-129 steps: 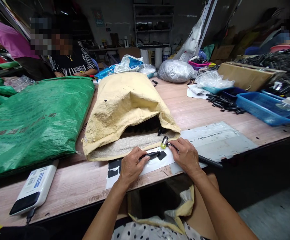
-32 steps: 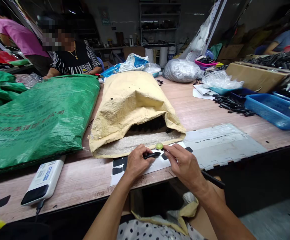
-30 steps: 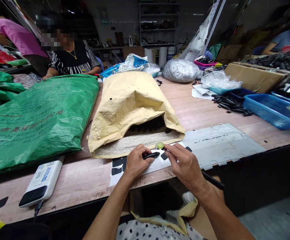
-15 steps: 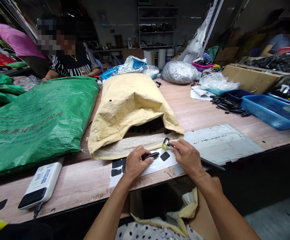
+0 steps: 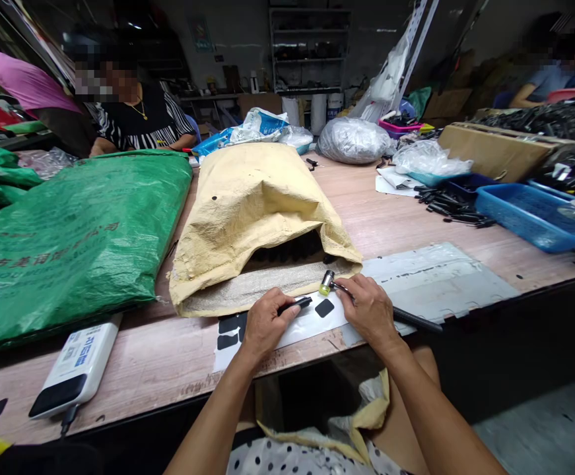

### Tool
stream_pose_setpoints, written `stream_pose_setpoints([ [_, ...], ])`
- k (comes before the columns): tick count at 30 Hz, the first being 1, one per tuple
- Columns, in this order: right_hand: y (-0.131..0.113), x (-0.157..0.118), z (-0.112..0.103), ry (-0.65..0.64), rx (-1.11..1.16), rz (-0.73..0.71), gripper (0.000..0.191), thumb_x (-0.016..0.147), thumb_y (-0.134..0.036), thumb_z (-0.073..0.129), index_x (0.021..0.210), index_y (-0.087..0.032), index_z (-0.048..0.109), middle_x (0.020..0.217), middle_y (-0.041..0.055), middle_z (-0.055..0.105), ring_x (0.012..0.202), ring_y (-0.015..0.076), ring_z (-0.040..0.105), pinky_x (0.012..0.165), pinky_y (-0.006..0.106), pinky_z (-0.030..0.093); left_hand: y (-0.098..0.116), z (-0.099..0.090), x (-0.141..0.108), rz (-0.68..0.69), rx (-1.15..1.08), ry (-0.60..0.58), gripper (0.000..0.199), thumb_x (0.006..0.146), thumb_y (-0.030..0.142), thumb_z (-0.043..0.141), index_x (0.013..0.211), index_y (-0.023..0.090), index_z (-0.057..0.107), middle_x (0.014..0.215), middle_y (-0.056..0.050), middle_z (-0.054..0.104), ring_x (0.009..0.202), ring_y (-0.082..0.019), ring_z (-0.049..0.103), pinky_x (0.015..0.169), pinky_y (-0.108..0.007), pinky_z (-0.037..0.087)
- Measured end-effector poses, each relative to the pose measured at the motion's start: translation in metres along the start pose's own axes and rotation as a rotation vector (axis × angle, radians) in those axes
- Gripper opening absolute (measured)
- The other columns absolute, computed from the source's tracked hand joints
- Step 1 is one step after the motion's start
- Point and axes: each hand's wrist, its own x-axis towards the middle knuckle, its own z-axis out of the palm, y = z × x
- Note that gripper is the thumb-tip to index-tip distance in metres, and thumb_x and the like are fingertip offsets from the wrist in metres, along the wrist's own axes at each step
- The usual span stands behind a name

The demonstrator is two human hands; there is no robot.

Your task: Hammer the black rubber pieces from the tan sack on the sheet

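My left hand [image 5: 266,324] is closed around a short black tube-like piece [image 5: 298,305], its end pointing right. In my right hand [image 5: 372,313] is a small hammer [image 5: 327,282] with a silver head and a yellow tip. The black handle runs back under my palm and out to the right. Below the hammer head lies a black rounded patch [image 5: 324,308] on a white sheet [image 5: 287,340], apart from both hands. More black patches [image 5: 228,333] sit on the sheet's left end. Just behind my hands a yellow sack [image 5: 262,185] gapes open, with dark pieces inside.
A green sack [image 5: 69,231] fills the left, with a white power bank [image 5: 82,366] and cable in front. A grey sheet [image 5: 436,274] lies right of my hands. Farther right are loose black pieces [image 5: 453,210] and a blue tray [image 5: 529,218]. Co-workers sit across the table.
The black piece in my left hand has turned slightly, its right end now a little higher. Both hands keep their holds; the whole view has shifted slightly.
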Motion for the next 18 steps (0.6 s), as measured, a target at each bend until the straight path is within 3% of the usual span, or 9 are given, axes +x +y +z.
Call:
stream_pose_setpoints([
  [4,0.0,0.001,0.0,-0.023,-0.006,0.022,0.02,0.092,-0.026,0.059,0.109,-0.026,0.071,0.094,0.0029,0.065,0.09,0.0202,0.053,0.081,0.032,0.037,0.007,-0.004,-0.003,0.005,0.004,-0.039,0.018,0.09,0.034,0.061,0.093,0.023,0.075,0.088,-0.002,0.062,0.083,-0.018,0.059,0.074,-0.03,0.041],
  [7,-0.001,0.001,-0.001,-0.036,-0.002,0.022,0.02,0.093,-0.027,0.058,0.109,-0.027,0.07,0.095,0.0033,0.065,0.091,0.0206,0.053,0.081,0.032,0.036,0.027,-0.011,-0.02,0.012,-0.025,-0.098,0.018,0.094,0.034,0.058,0.096,0.023,0.072,0.092,-0.002,0.065,0.087,-0.019,0.06,0.078,-0.03,0.041],
  [11,-0.001,0.001,-0.001,-0.041,-0.006,0.02,0.021,0.093,-0.028,0.057,0.109,-0.026,0.07,0.094,0.004,0.064,0.09,0.021,0.052,0.081,0.032,0.036,0.06,-0.013,-0.059,-0.005,-0.088,-0.389,0.016,0.096,0.034,0.057,0.096,0.028,0.071,0.089,0.002,0.071,0.082,-0.017,0.063,0.073,-0.028,0.041],
  [14,-0.001,0.001,-0.001,-0.033,0.004,0.02,0.021,0.093,-0.027,0.057,0.109,-0.026,0.07,0.094,0.0043,0.064,0.09,0.021,0.052,0.08,0.033,0.036,0.063,0.005,-0.088,-0.053,-0.038,-0.585,0.01,0.089,0.034,0.064,0.093,0.029,0.072,0.086,0.003,0.074,0.079,-0.018,0.065,0.069,-0.028,0.042],
  [18,-0.001,0.001,0.0,-0.027,-0.003,0.019,0.02,0.093,-0.028,0.056,0.107,-0.026,0.071,0.092,0.0047,0.063,0.089,0.021,0.052,0.079,0.033,0.036,0.025,0.049,-0.109,-0.193,0.151,-0.637,0.02,0.086,0.033,0.062,0.102,0.029,0.073,0.099,-0.004,0.077,0.094,-0.027,0.07,0.08,-0.035,0.049],
])
